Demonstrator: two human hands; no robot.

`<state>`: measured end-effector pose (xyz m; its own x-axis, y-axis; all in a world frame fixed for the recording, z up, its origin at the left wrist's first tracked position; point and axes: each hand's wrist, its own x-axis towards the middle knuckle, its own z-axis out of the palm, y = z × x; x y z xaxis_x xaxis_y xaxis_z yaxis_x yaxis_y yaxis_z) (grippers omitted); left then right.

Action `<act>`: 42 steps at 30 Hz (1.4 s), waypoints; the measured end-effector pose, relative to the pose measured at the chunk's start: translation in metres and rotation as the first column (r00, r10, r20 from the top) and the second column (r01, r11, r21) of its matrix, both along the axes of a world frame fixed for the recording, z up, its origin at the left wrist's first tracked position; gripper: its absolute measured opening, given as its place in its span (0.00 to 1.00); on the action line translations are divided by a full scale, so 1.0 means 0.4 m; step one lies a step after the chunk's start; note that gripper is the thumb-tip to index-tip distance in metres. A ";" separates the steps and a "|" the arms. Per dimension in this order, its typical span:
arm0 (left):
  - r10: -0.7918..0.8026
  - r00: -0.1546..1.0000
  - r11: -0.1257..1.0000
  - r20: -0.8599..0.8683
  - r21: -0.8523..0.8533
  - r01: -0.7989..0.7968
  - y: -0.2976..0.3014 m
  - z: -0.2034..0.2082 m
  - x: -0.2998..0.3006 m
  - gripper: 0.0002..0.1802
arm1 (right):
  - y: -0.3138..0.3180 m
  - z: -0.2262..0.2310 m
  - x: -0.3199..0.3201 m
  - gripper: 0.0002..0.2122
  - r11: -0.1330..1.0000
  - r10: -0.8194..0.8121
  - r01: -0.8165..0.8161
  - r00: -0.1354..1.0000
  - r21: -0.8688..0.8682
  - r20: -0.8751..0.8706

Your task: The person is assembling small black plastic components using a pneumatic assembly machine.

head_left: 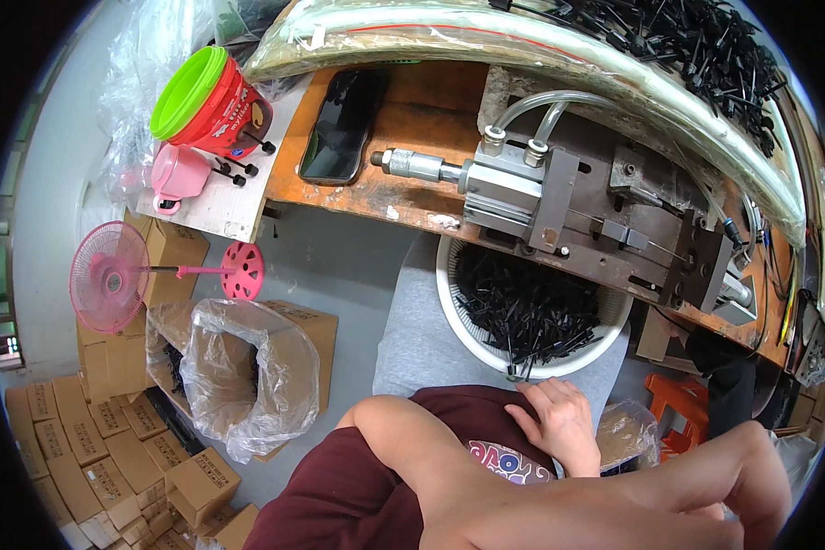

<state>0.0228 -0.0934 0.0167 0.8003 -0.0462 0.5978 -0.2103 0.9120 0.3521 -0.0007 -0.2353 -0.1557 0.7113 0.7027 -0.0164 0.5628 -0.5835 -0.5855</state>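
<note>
My right hand (564, 423) hovers just below the near rim of a white plastic basket (446, 298), thumb and fingers apart, nothing visible in its grasp. Thin black plastic parts with wider ends (532, 307) fill that basket, which rests on grey cloth over my lap. My left forearm crosses in front of my body and over the right arm. The left hand (761, 467) is bent downward at the lower right; its fingers are mostly hidden, so what they touch cannot be seen.
A metal fixture with an air cylinder (504, 192) and clear hoses sits on the orange bench beside a phone (344, 128). More black parts (697, 55) lie behind it. Left are a red-green bucket (213, 105), pink cup (179, 172), pink fan (110, 277), plastic-lined box (316, 335) and stacked cartons (110, 458).
</note>
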 end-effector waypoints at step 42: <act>0.887 0.455 -0.154 0.077 0.979 0.135 0.338 -0.840 -0.041 0.39 | -0.028 -0.313 -0.006 0.10 0.988 -0.121 0.109 0.987 -0.114 -0.109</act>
